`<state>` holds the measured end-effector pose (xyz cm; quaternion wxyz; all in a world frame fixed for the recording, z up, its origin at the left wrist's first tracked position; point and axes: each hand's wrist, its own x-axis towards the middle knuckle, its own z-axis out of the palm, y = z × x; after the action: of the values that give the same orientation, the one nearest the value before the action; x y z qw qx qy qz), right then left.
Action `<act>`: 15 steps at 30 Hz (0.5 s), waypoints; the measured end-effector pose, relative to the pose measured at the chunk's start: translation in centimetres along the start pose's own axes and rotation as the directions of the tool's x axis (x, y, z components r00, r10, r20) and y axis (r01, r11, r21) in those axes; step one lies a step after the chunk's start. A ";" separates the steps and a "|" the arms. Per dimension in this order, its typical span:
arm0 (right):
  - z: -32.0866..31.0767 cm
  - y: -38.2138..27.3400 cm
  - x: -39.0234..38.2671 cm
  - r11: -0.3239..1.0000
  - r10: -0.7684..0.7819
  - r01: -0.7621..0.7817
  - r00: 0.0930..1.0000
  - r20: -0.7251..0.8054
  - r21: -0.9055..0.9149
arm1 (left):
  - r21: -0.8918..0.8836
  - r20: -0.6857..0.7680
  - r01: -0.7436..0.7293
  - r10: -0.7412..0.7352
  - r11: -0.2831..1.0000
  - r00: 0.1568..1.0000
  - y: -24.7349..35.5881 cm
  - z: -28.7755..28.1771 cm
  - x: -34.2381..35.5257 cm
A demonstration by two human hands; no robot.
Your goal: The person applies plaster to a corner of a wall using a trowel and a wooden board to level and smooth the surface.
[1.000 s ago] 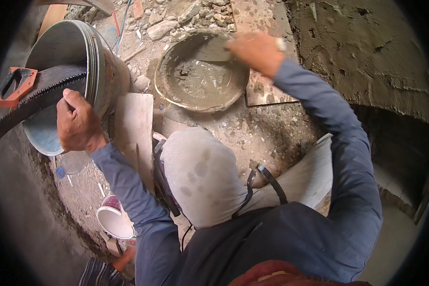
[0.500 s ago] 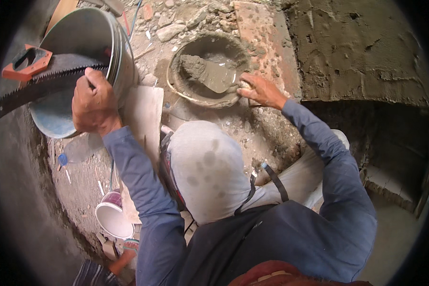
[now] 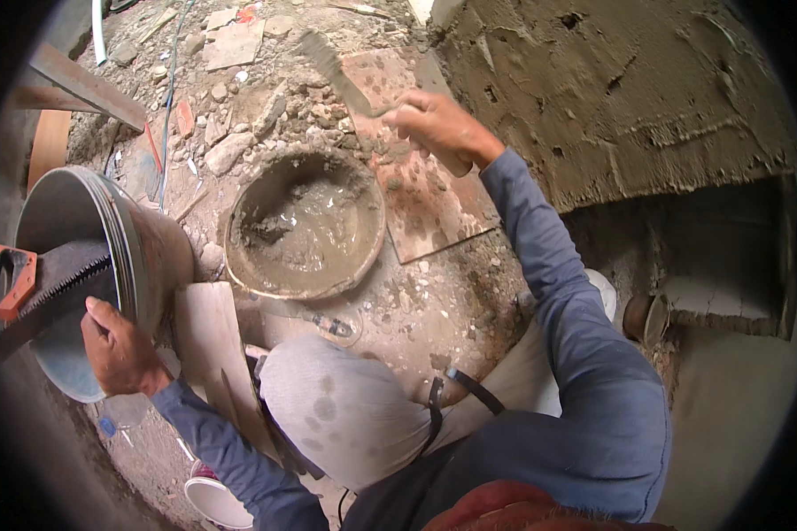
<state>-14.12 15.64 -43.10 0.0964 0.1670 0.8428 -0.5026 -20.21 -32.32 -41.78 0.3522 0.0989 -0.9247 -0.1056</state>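
Observation:
My right hand (image 3: 434, 124) is raised above the ground and grips a trowel (image 3: 341, 75), its mortar-smeared blade pointing up and left. Below it lies a round pan (image 3: 305, 226) holding wet grey mortar. My left hand (image 3: 119, 350) rests on the rim of a large metal bucket (image 3: 80, 265) at the left. A hand saw (image 3: 35, 283) with an orange handle lies across the bucket's mouth. My bent knee in pale trousers (image 3: 345, 407) fills the lower middle.
A mortar-coated wall (image 3: 629, 88) rises at the right with a dark opening beneath. A reddish tile (image 3: 425, 195) lies beside the pan, a wooden board (image 3: 208, 345) by the bucket, a white cup (image 3: 217, 500) at the bottom. Rubble and stones cover the ground.
My right hand has lifted the trowel out of the mortar pan and up toward the wall. My left hand has stayed on the bucket rim. The view has shifted downward.

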 end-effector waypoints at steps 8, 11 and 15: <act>-13.5 10.9 12.6 0.900 0.283 -0.114 0.888 -0.364 0.421 | -0.016 -0.055 0.031 -0.032 0.999 0.998 1.0 0.3 0.0; -14.1 3.6 10.2 0.988 -0.041 0.109 0.865 -0.499 0.107 | -0.046 -0.053 0.009 -0.012 0.999 0.999 -0.3 0.0 -0.6; -14.8 4.2 12.2 0.991 -0.093 0.125 0.887 -0.453 0.041 | -0.054 -0.038 -0.008 0.006 0.999 0.999 0.2 0.2 -0.5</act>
<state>-23.74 32.73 -43.51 -0.1355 0.2345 0.8323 -0.4837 -20.02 -32.00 -42.21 0.3725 0.0882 -0.9150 -0.1273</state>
